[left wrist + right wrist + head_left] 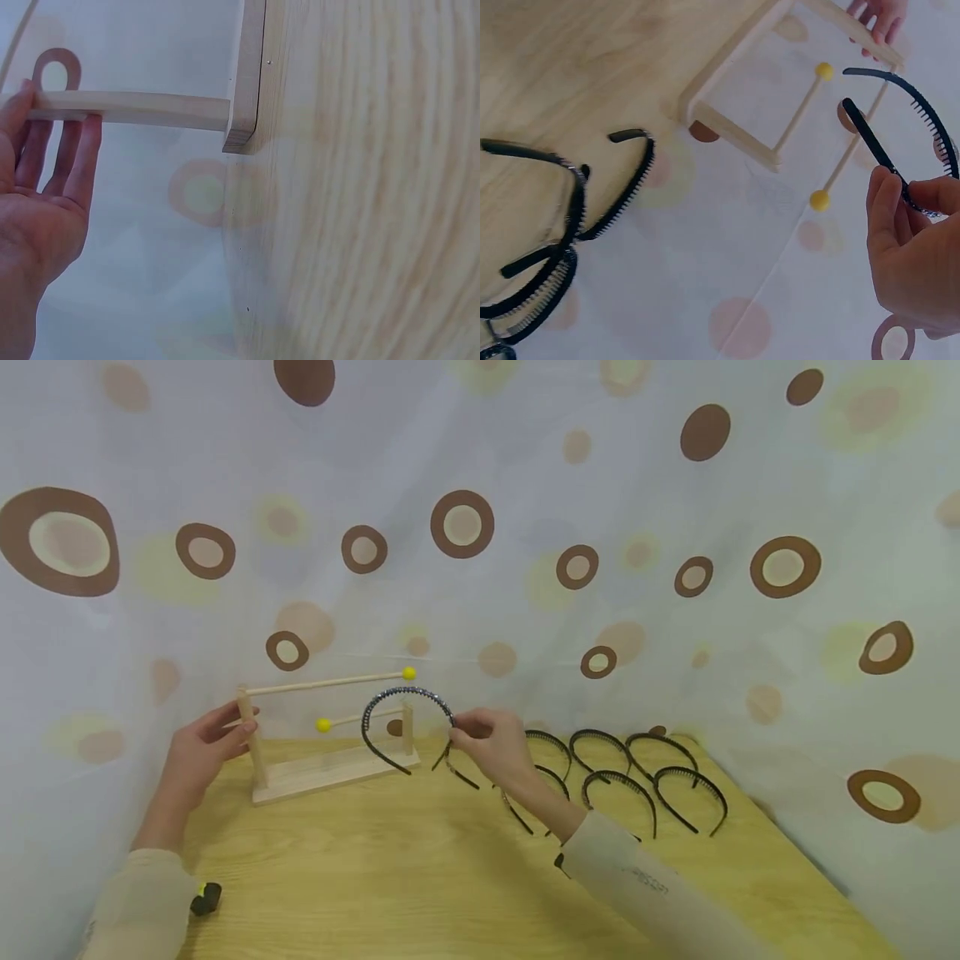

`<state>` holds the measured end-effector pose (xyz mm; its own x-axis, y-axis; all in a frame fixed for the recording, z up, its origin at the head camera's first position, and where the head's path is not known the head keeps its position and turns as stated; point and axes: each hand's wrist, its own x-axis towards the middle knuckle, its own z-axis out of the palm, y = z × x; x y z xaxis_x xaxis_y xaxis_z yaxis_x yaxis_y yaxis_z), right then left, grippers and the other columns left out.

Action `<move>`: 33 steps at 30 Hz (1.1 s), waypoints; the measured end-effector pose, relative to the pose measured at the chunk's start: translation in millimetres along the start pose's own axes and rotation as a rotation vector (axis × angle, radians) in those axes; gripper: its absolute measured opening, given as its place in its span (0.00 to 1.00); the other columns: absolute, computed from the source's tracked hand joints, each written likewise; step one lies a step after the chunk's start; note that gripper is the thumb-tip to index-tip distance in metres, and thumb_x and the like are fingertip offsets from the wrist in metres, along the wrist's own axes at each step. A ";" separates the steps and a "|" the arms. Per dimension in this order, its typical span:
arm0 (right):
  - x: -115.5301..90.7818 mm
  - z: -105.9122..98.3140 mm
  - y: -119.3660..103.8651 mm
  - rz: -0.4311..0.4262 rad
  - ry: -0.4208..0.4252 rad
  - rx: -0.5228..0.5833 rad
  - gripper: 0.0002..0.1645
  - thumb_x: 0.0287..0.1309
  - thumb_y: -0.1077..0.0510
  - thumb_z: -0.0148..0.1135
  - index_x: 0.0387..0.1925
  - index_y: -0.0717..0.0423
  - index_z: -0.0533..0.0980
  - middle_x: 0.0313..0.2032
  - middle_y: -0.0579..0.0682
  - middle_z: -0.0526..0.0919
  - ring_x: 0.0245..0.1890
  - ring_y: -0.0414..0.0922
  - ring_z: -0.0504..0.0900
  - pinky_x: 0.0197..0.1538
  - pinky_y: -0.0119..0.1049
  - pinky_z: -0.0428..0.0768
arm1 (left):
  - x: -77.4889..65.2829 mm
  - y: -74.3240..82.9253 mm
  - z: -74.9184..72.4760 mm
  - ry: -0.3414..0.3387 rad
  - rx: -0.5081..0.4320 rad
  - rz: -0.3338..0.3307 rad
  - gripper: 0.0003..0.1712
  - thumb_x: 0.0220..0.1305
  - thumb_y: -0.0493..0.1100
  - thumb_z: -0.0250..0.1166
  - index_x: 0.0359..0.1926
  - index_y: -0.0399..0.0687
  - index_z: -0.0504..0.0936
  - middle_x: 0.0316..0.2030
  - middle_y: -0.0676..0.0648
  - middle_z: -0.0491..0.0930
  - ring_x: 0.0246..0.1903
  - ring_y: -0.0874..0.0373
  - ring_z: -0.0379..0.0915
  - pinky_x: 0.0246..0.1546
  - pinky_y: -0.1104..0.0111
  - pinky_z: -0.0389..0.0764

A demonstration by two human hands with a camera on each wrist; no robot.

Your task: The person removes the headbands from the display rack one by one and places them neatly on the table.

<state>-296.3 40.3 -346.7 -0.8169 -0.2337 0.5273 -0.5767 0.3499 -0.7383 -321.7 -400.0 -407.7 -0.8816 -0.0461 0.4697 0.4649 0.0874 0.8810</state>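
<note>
My right hand pinches a black toothed headband with sparkling stones along its top. The headband hangs in the air, ends downward, in front of a wooden rack. That rack has two posts and two horizontal rods, each tipped with a yellow ball. At the rack's left post, my left hand grips the wood between thumb and fingers. In the right wrist view the held headband is near the upper rod, apart from its yellow ball.
Several black headbands stand in rows on the right side of the wooden table. One more headband stands just behind my right hand. A curtain with brown circles surrounds the table.
</note>
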 end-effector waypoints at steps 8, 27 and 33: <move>-30.8 -26.3 38.2 0.287 -0.121 -0.011 0.10 0.65 0.64 0.67 0.46 0.60 0.86 0.36 0.50 0.88 0.35 0.49 0.88 0.44 0.45 0.88 | 2.5 5.4 0.8 0.028 0.060 -0.019 0.33 0.72 0.40 0.67 0.73 0.37 0.68 0.54 0.57 0.84 0.48 0.70 0.79 0.42 0.73 0.86; -40.5 -28.0 79.9 0.555 -0.197 0.028 0.15 0.65 0.68 0.65 0.51 0.74 0.82 0.34 0.58 0.88 0.33 0.54 0.89 0.46 0.46 0.88 | -0.2 17.0 0.5 0.056 0.076 -0.100 0.37 0.70 0.45 0.68 0.75 0.40 0.67 0.56 0.56 0.83 0.49 0.71 0.78 0.42 0.74 0.85; -44.2 -21.8 80.9 0.544 -0.194 -0.003 0.13 0.63 0.68 0.67 0.47 0.74 0.83 0.32 0.58 0.87 0.29 0.52 0.89 0.40 0.40 0.89 | 0.7 16.3 5.3 0.045 0.062 -0.100 0.36 0.70 0.45 0.68 0.74 0.42 0.68 0.57 0.54 0.82 0.50 0.70 0.78 0.43 0.74 0.85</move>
<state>-306.6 98.7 -420.5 -0.9833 -0.1816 -0.0146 -0.0734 0.4685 -0.8804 -315.1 -393.3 -393.4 -0.9180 -0.1020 0.3833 0.3680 0.1411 0.9191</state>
